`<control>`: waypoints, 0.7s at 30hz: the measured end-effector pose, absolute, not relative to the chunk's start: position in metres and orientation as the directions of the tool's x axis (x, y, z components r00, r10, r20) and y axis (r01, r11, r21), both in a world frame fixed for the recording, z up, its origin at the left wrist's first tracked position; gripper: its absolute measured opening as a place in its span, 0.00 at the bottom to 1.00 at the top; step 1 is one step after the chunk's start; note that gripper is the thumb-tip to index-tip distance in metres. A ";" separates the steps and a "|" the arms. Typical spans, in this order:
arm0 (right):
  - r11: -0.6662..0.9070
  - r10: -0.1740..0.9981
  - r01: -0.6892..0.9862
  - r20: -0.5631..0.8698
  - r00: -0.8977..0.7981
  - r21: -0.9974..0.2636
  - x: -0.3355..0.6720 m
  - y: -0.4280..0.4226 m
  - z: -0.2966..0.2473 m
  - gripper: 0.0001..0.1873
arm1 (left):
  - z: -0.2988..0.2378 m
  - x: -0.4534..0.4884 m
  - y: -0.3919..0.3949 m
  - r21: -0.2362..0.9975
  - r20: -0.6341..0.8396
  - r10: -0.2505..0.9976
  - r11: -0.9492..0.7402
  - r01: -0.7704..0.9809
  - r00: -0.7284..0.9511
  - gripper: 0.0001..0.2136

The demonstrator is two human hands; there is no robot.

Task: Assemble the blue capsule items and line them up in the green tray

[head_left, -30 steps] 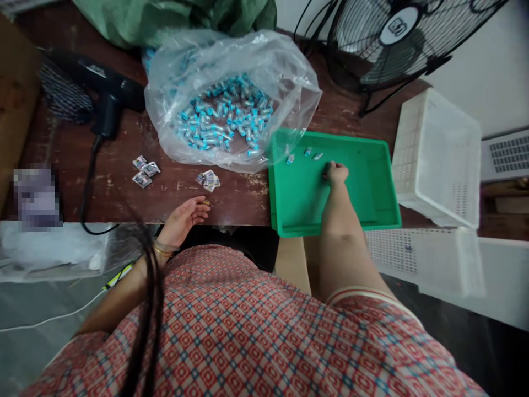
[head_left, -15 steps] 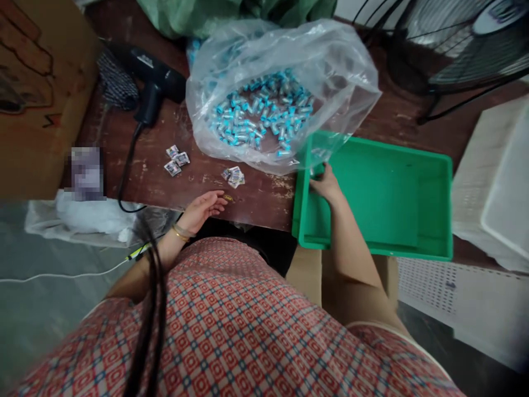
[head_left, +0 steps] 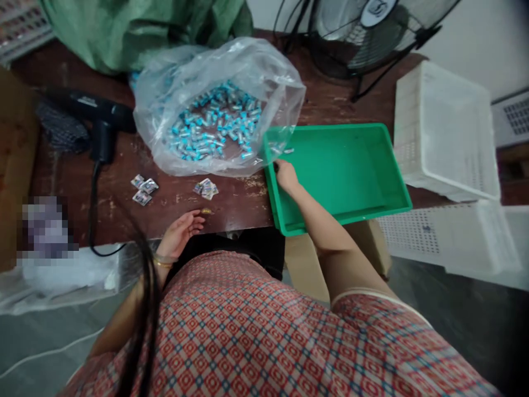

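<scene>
My left hand (head_left: 181, 232) rests at the table's front edge, palm up, its loosely bent fingers apart and holding nothing. By its fingertips lies a small yellow piece (head_left: 206, 211). A small pile of printed sachets (head_left: 206, 188) is just beyond it; several more sachets (head_left: 144, 190) lie farther left. My right hand (head_left: 286, 175) reaches into a green tray (head_left: 339, 218), its fingers closed at the left wall, fingertips partly hidden. Near it in the tray lies a small clear vial (head_left: 289, 150). An open plastic bag (head_left: 285, 82) holds many blue-capped vials (head_left: 215, 121).
A black heat gun (head_left: 103, 118) lies left, its cord hanging over the table edge. Behind the bag is a green sack (head_left: 144, 33). A black fan (head_left: 363, 38) stands at the back right. White crates (head_left: 446, 132) are beyond the tray; a cardboard box (head_left: 16, 165) stands left.
The whole view has shifted, so most things sit farther left. My right hand has moved closer to the tray's left wall, and the vial now shows beyond it. My left hand stays by the yellow piece.
</scene>
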State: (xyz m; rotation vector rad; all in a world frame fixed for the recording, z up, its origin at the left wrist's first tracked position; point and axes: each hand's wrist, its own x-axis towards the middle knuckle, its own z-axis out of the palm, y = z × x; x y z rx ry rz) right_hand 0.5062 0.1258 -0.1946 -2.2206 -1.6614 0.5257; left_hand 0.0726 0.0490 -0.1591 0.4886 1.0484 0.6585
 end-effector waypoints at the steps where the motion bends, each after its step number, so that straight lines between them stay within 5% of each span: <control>1: -0.311 0.950 0.869 -0.121 0.287 -0.385 0.513 0.128 -0.189 0.12 | -0.159 0.073 0.051 0.653 -0.629 0.700 0.712 -0.258 0.338 0.25; 6: -0.427 0.902 0.852 -0.070 0.427 -0.302 0.557 0.144 -0.152 0.19 | -0.149 0.082 0.058 0.672 -0.629 0.711 0.701 -0.239 0.315 0.29; 13: -0.228 0.973 0.952 -0.090 0.213 -0.204 0.520 0.176 -0.152 0.21 | -0.134 0.113 0.058 0.662 -0.674 0.662 0.738 -0.129 0.327 0.30; 21: -0.347 0.938 0.914 -0.086 0.336 -0.210 0.555 0.176 -0.136 0.21 | -0.129 0.107 0.060 0.670 -0.693 0.662 0.737 -0.082 0.286 0.29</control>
